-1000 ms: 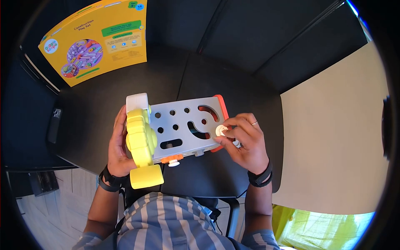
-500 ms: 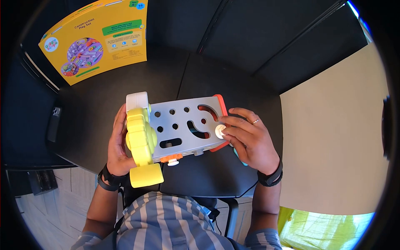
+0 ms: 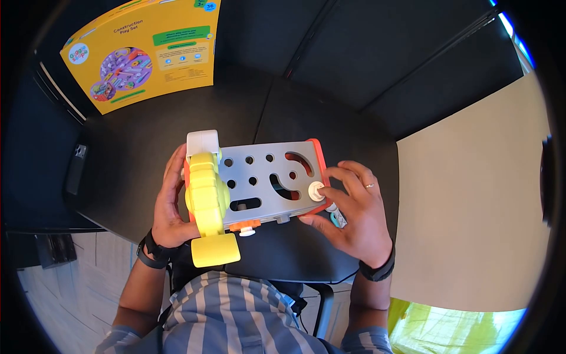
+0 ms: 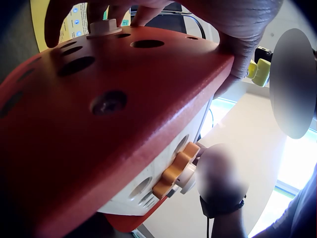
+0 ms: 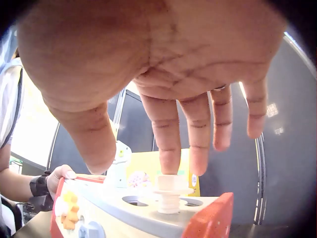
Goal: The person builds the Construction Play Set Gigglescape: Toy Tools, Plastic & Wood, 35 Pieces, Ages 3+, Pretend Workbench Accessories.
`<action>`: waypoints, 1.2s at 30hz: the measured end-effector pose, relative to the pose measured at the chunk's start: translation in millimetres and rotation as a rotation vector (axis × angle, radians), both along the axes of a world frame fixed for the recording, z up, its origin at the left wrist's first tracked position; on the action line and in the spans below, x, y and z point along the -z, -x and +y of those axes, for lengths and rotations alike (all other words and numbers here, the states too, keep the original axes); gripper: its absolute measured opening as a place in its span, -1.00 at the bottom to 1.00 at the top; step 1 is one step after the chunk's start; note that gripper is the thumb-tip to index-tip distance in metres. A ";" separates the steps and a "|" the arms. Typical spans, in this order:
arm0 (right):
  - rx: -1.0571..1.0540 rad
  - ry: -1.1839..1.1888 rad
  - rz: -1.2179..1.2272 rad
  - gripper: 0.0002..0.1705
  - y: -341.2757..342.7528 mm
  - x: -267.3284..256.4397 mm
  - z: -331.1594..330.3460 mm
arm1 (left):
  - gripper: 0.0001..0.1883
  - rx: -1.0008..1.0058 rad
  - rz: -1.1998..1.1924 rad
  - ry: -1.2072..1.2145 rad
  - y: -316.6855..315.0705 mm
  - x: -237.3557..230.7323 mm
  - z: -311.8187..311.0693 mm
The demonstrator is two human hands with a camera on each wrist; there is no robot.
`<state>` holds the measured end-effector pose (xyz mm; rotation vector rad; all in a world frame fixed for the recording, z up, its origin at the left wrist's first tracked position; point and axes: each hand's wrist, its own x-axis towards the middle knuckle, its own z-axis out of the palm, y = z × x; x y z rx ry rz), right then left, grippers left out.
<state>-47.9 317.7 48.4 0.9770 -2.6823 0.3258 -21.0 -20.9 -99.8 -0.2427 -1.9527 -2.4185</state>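
In the head view a toy box has a grey perforated panel [image 3: 265, 203] and red ends. The left hand [image 3: 170, 206] grips its left end; in the left wrist view that hand lies against the red end panel [image 4: 148, 84]. A white screw [image 3: 316, 190] stands at the panel's right corner. From the right wrist view, the screw [image 5: 170, 198] is upright with some thread showing above the panel. The right hand's [image 3: 361, 221] index fingertip touches its head, thumb apart, other fingers extended. A yellow piece [image 3: 207, 194] covers the box's left part; an orange piece [image 3: 244, 225] is on the front.
A yellow printed box [image 3: 177, 44] stands at the back left of the black table [image 3: 141, 124]. A teal and white piece [image 3: 338, 218] lies beside the toy box's right end, near the right hand. A beige surface [image 3: 460, 206] adjoins on the right.
The right thumb has come off the screw and spread toward the box's front corner, while the index finger stays on it. The toy box appears slightly further right in the head view.
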 end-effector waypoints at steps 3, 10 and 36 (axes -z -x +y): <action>0.074 -0.036 0.034 -0.44 -9.7 1.0 -8.2 | 0.39 -0.007 0.007 0.020 -0.9 -1.7 1.5; 0.119 -0.042 0.017 -0.63 -14.6 9.1 -8.2 | 0.40 -0.036 0.079 0.150 3.7 9.7 -6.5; 0.015 0.238 -0.005 -0.86 11.2 29.1 4.0 | 0.38 -0.005 0.052 0.030 4.3 5.0 -2.0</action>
